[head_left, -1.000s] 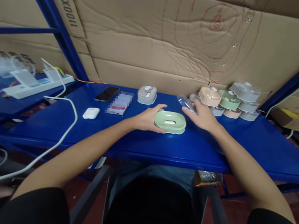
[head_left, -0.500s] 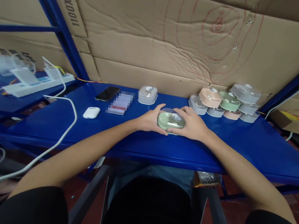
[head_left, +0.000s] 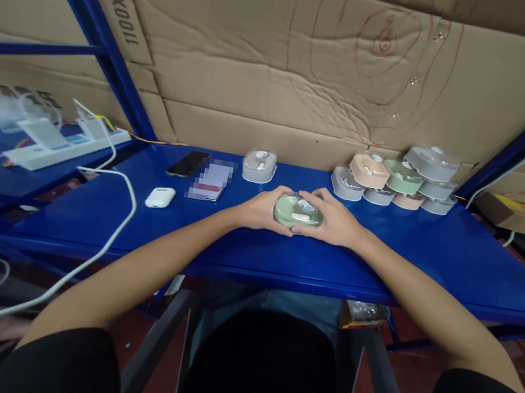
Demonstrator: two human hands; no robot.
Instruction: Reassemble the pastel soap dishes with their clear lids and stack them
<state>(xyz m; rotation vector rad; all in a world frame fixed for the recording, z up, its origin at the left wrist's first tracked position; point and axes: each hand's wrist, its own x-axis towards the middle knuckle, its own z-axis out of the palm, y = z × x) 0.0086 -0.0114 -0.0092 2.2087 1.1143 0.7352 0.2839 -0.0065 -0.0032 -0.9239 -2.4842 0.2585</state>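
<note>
There are ten clear-lidded boxes [head_left: 298,212]: six grey boxes [head_left: 259,167], two pink boxes [head_left: 369,172] and two green boxes [head_left: 402,179]. Eight of the ten stand in one stack. There are also two phones [head_left: 189,164], one small white case [head_left: 160,197] and one power strip [head_left: 65,150].

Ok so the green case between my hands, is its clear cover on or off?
On: the green case has a glossy clear layer over its top, with a round sticker on it.

Rear gap — grey case [head_left: 259,166] left, stacked cases [head_left: 402,178] right.
</note>
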